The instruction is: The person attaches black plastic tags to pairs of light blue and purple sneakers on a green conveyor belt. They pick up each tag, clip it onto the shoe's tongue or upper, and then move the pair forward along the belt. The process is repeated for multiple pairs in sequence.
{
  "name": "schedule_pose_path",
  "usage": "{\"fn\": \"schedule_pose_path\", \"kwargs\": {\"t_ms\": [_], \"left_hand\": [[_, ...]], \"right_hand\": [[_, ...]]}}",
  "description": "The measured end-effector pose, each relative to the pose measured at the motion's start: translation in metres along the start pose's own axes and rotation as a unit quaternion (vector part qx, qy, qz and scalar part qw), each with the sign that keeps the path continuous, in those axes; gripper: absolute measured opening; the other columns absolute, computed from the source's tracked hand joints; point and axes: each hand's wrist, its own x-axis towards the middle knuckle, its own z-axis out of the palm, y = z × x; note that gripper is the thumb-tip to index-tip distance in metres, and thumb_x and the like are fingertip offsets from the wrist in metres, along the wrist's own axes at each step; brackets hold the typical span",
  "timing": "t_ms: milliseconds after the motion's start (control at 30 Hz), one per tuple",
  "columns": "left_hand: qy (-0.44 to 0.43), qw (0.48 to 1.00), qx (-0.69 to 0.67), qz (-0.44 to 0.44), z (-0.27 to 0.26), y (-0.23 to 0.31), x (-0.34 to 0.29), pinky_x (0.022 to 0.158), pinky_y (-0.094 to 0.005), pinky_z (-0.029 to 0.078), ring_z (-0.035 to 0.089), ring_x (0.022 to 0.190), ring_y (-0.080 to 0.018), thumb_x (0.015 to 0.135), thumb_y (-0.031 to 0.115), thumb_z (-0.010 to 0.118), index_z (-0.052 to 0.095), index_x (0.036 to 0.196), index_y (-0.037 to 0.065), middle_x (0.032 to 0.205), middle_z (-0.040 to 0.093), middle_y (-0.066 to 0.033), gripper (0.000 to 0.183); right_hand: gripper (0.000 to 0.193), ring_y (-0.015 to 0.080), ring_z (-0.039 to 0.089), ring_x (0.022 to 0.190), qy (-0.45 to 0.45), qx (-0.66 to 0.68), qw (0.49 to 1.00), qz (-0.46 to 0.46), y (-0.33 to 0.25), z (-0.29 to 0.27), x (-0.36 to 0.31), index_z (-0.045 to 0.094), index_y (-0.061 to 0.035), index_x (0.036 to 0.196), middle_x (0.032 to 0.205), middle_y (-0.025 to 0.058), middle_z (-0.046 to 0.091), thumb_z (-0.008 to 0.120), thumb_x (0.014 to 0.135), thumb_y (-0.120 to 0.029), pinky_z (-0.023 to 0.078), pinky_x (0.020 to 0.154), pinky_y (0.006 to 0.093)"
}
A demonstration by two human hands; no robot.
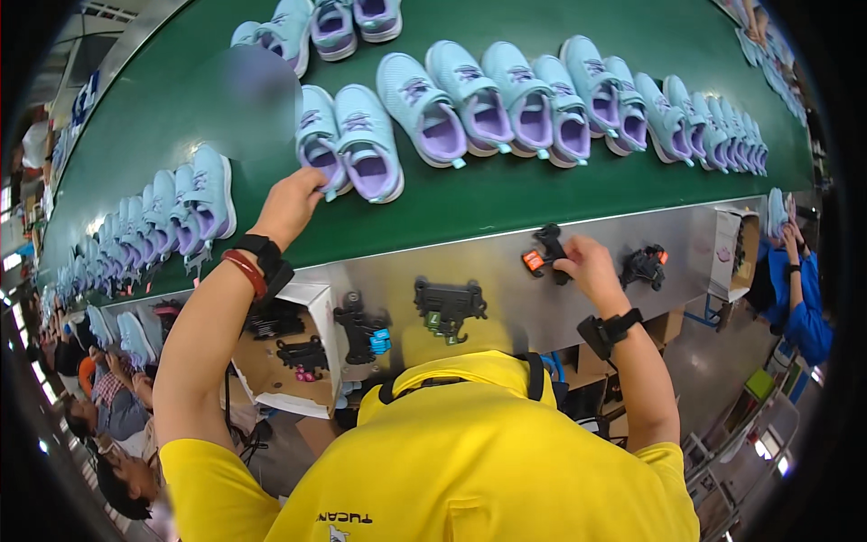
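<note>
My left hand (291,206) is closed at the heel of a light-blue sneaker (316,135) with a lilac lining. Its mate (368,149) stands close on the right, heel toward me. Over the steel ledge, my right hand (591,267) grips a black plastic hook-ended piece, like a shoe hanger (549,246), with an orange tag. To its right lies a small pile of similar black hangers (645,266), also with orange. Left of it on the ledge are black hangers with green tags (449,305) and others with blue tags (358,327).
Rows of matching sneakers (519,99) stand along the green belt (452,206). A carton (302,393) at the lower left holds more black hangers; another box (728,257) is at the ledge's right end. Co-workers sit at far left; a person in blue (799,289) works at right.
</note>
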Motion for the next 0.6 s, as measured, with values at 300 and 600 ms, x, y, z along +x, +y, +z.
{"fn": "schedule_pose_path", "kwargs": {"t_ms": [300, 600], "left_hand": [[-0.024, 0.999, 0.013, 0.026, -0.002, -0.012, -0.015, 0.07, -0.0423, 0.048, 0.058, 0.082, -0.0358, 0.078, 0.007, 0.063, 0.059, 0.091, 0.003, 0.089, 0.057, -0.0126, 0.014], [-0.009, 1.0, -0.015, 0.004, -0.002, -0.019, -0.021, 0.069, -0.0455, 0.047, 0.058, 0.078, -0.0368, 0.081, 0.009, 0.061, 0.057, 0.089, 0.005, 0.089, 0.055, -0.0129, 0.009]], "right_hand": [[0.016, 0.0144, 0.062, 0.061, -0.278, 0.398, 0.873, 0.042, -0.192, 0.078, 0.038, 0.04, -0.0042, 0.099, 0.07, 0.0069, 0.062, 0.045, 0.097, -0.02, 0.047, 0.052, 0.028], [0.018, 0.0166, 0.058, 0.045, -0.269, 0.403, 0.873, 0.048, -0.253, 0.155, 0.054, 0.038, -0.0025, 0.101, 0.066, 0.0101, 0.061, 0.042, 0.097, -0.019, 0.044, 0.038, 0.0282]]}}
